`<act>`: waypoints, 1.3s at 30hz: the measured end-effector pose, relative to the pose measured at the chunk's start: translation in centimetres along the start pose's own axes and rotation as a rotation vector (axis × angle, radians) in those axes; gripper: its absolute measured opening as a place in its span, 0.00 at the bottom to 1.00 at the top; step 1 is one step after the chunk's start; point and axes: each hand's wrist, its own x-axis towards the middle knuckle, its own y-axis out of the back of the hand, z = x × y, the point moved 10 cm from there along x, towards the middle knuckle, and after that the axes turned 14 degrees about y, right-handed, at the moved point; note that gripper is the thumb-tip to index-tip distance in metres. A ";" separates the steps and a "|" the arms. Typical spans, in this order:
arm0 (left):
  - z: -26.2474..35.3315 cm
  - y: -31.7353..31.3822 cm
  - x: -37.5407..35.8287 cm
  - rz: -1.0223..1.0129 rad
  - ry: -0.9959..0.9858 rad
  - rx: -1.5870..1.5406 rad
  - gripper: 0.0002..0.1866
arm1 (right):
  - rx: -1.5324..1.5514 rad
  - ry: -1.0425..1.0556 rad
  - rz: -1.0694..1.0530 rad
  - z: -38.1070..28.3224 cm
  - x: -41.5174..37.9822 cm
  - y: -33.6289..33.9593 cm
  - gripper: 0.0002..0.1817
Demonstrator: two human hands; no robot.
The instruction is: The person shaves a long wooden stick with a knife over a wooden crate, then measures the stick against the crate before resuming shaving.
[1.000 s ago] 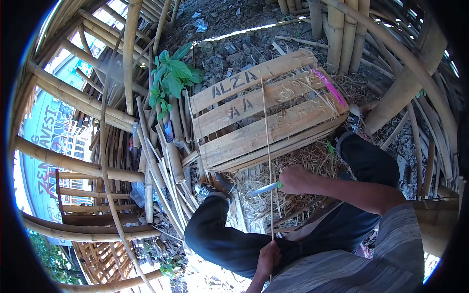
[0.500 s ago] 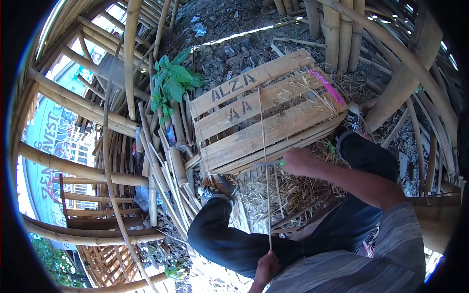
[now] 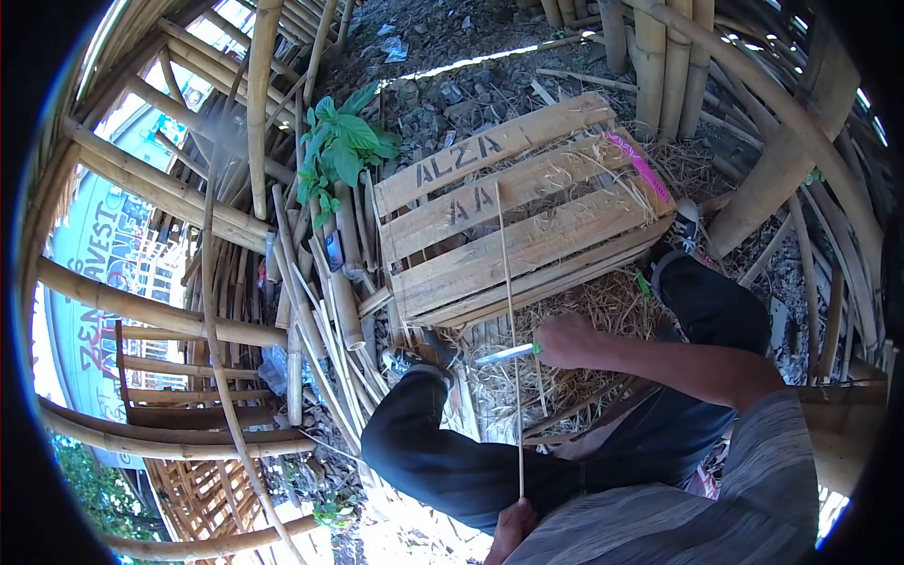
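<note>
A thin bamboo strip point(image 3: 509, 330) stands nearly upright in front of the person, its top reaching up over the middle slats of the wooden crate point(image 3: 527, 212) and its foot held at the bottom of the view. The left hand point(image 3: 513, 527) is closed around that lower end, just above the striped shirt point(image 3: 678, 508); only part of the hand shows at the frame's edge. The right hand point(image 3: 565, 341) is wrapped around the green handle of a knife point(image 3: 507, 354), whose blade points left and lies across the strip about midway up; it appears to touch the strip, though the view is too small to be sure.

Below the knife, straw and shavings point(image 3: 556, 377) cover the ground between the person's knees in dark trousers point(image 3: 443, 461). A shoe point(image 3: 400, 360) shows at the left knee, beside the crate's near left corner. The crate lies tilted on the straw, lettered on its upper slats, with a pink strip point(image 3: 638, 165) along its right end. Left of the crate lies a bundle of split bamboo point(image 3: 325, 311), with a leafy plant point(image 3: 344, 151) above it. Thick bamboo poles point(image 3: 160, 193) frame the left and top of the view.
</note>
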 end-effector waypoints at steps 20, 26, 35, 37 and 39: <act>-3.0 3.8 -2.0 0.109 0.012 -0.064 0.19 | -0.089 -0.057 0.178 1.9 1.5 0.9 0.12; -3.3 4.6 -2.4 0.143 -0.003 -0.103 0.20 | -0.129 -0.085 0.184 1.7 1.4 2.7 0.12; 0.9 9.1 -5.9 0.313 -0.103 -0.178 0.21 | -0.092 -0.267 0.673 9.8 -1.9 16.5 0.14; 4.7 11.0 -5.7 0.324 -0.340 -0.058 0.20 | -0.100 -0.259 0.701 12.5 -1.0 16.7 0.15; 9.0 12.3 -4.5 0.294 -0.272 -0.275 0.20 | -0.086 -0.268 0.794 13.7 -1.1 16.5 0.16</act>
